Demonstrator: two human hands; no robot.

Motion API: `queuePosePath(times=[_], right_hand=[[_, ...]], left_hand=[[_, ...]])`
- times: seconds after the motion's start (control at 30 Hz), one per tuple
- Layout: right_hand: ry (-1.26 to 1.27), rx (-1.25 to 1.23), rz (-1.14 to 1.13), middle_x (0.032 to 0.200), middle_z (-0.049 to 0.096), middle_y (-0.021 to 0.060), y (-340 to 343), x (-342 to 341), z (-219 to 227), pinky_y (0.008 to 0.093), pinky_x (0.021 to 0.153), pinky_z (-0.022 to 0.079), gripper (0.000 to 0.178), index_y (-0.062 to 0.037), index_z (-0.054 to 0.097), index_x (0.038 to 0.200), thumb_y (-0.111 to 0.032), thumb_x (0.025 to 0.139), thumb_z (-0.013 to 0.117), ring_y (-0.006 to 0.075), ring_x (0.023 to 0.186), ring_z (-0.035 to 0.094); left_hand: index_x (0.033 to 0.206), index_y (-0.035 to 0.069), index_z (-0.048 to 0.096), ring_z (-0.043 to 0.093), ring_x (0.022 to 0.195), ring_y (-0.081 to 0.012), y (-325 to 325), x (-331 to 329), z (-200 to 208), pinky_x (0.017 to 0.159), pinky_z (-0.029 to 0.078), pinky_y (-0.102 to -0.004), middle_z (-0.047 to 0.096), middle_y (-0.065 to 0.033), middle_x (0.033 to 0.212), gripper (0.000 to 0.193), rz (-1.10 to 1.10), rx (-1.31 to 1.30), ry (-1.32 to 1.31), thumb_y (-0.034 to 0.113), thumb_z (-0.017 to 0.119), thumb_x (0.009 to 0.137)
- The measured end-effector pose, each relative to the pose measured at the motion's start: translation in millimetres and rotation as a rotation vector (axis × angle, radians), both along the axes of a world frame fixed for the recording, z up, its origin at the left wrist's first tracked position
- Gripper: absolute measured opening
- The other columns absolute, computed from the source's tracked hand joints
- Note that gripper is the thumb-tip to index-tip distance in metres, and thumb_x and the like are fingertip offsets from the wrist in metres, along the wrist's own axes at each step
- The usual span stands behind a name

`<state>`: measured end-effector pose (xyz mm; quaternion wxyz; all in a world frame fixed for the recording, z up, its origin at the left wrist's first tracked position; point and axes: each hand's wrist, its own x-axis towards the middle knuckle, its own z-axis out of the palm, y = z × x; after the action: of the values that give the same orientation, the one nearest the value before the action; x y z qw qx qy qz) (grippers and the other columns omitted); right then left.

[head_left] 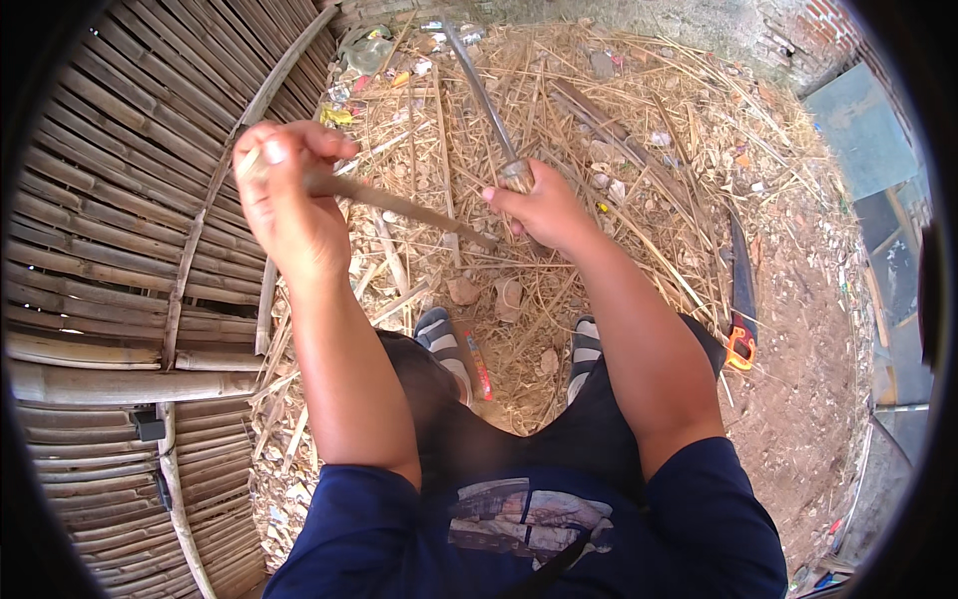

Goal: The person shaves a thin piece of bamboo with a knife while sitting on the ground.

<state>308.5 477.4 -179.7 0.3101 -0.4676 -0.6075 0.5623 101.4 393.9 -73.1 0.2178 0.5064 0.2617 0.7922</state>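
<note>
My left hand [304,215] is raised in front of the bamboo slat wall, its fingers closed on a bamboo strip [404,208]. The strip slants down to the right, its far end near my right wrist; its edges are smeared by motion. My right hand [547,210] grips the handle of a long knife [482,95]. Its narrow, slightly curved blade points away from me, up and to the left. Strip and blade look apart from each other.
A handsaw [740,285] with an orange handle lies right of my knee. Bamboo scraps and straw [449,130] litter the ground, with a dark plank [619,135] among them. The bamboo wall [130,200] rises close on my left. Blue-grey panels [863,130] lean at the far right.
</note>
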Motion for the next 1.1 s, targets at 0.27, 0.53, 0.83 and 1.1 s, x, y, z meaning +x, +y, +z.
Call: queuePosePath(times=[0.27,0.53,0.83,1.1], right_hand=[[-0.232,0.044,0.143,0.075,0.059,0.0023,-35.2,1.2,0.4,0.0251,0.053,0.047,0.040,-0.0001,0.056,0.109,-0.028,0.087,0.074,0.0107,0.056,0.054],[-0.183,0.077,0.069,0.084,0.065,0.0088,-95.6,-25.6,-41.4,0.0311,0.059,0.050,0.038,0.0004,0.057,0.112,-0.024,0.087,0.071,0.0185,0.059,0.059],[-0.197,0.230,0.020,0.088,0.068,0.0220,-108.3,-34.9,-29.6,0.0435,0.075,0.052,0.041,0.0023,0.058,0.113,-0.024,0.084,0.069,0.0386,0.083,0.068],[-0.452,0.026,0.000,0.094,0.068,0.0241,-120.8,-45.0,-139.1,0.0496,0.080,0.050,0.039,0.0015,0.057,0.111,-0.023,0.082,0.066,0.0420,0.092,0.066]], left_hand=[[0.083,0.008,0.054,0.043,0.058,-0.0150,-20.2,-13.9,10.9,0.057,0.039,-0.0304,0.042,-0.0021,0.064,0.043,0.379,-0.065,-0.153,0.046,0.048,0.101],[0.071,0.009,0.047,0.037,0.051,-0.0131,-31.5,-35.8,12.3,0.050,0.033,-0.0281,0.035,-0.0003,0.056,0.045,0.177,-0.081,-0.256,0.043,0.050,0.100],[0.067,0.014,0.036,0.028,0.047,-0.0116,-30.4,-40.0,5.6,0.049,0.024,-0.0276,0.032,0.0004,0.057,0.044,0.107,-0.046,-0.252,0.043,0.052,0.097],[0.067,0.016,0.032,0.023,0.047,-0.0117,-21.4,-31.2,7.9,0.049,0.021,-0.0284,0.027,0.0011,0.056,0.036,0.296,-0.086,-0.384,0.032,0.049,0.095]])
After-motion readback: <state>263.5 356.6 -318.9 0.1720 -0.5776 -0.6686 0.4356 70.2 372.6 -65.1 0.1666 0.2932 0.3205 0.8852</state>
